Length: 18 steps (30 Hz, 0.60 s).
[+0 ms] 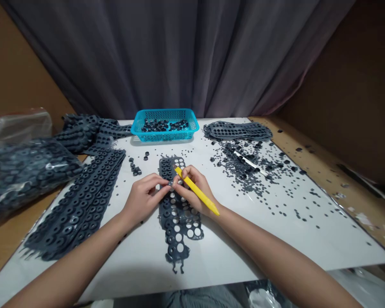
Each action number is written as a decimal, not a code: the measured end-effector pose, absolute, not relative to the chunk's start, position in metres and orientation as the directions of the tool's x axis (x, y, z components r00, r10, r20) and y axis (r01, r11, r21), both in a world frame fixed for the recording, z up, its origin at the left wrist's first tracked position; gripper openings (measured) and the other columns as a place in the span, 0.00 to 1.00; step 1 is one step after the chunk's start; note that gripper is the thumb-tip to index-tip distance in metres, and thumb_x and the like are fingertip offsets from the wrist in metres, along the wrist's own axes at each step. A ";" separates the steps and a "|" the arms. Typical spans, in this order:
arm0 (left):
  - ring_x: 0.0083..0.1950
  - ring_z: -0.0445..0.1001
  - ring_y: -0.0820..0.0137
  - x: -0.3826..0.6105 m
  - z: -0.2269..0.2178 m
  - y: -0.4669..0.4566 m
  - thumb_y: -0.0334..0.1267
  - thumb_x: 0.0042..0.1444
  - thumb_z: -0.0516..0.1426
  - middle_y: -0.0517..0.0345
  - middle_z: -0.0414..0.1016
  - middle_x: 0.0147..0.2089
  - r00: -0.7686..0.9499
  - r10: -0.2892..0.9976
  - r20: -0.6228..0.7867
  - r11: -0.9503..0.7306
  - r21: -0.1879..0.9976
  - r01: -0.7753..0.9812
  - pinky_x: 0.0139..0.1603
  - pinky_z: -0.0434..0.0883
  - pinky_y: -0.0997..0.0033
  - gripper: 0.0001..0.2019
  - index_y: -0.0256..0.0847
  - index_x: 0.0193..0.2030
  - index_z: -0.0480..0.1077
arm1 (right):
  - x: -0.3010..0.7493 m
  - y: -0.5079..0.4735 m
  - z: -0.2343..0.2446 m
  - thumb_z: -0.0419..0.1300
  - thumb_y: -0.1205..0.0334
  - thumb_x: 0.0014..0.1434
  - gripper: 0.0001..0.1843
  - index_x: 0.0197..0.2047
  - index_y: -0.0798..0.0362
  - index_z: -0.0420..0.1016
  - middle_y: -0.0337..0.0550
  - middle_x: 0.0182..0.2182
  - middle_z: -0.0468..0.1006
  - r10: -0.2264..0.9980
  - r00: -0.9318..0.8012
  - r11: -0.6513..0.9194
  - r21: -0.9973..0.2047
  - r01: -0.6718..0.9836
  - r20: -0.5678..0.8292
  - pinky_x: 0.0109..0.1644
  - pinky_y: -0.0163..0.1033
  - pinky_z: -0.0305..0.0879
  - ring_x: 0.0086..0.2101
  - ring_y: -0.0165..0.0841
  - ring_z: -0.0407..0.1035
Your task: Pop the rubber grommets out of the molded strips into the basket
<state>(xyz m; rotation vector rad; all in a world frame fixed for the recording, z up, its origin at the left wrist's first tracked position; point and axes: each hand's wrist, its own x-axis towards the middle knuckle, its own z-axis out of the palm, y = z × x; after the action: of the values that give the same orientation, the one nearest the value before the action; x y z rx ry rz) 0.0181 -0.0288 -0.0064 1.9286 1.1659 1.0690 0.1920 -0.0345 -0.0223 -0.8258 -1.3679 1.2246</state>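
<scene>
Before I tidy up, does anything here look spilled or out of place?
Yes: small dark discs lie scattered across the white table top, and some have strayed onto the wooden surface to its right.

Soft even light, warped edges

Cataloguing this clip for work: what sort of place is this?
Probably a small hand-work shop: punched dark rubber sheets lie on a white table, a teal basket holds cut pieces, and a bag holds more.
</scene>
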 end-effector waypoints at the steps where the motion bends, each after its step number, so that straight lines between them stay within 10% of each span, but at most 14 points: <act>1: 0.24 0.59 0.75 0.018 -0.006 -0.029 0.33 0.50 0.61 0.57 0.74 0.32 0.289 0.899 0.329 -0.427 0.806 0.411 0.27 0.57 0.74 0.02 0.42 0.32 0.76 | 0.193 -0.035 -0.022 0.63 0.59 0.52 0.17 0.34 0.48 0.54 0.36 0.29 0.71 0.945 -0.188 0.243 -0.960 -0.138 0.267 0.37 0.36 0.64 0.29 0.29 0.65; 18: 0.25 0.63 0.75 0.010 -0.011 -0.027 0.39 0.58 0.54 0.59 0.72 0.33 0.403 0.830 0.386 -0.557 0.615 0.559 0.29 0.61 0.74 0.08 0.41 0.32 0.72 | 0.190 -0.033 -0.025 0.59 0.64 0.49 0.13 0.32 0.49 0.55 0.36 0.28 0.72 0.958 -0.091 0.270 -0.963 -0.010 0.270 0.32 0.35 0.63 0.25 0.28 0.63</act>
<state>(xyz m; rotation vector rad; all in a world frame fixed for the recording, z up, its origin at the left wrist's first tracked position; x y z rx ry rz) 0.0101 -0.0269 -0.0113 2.2758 1.1934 0.9547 0.1900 -0.0326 -0.0246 -0.9612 -1.3950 1.0670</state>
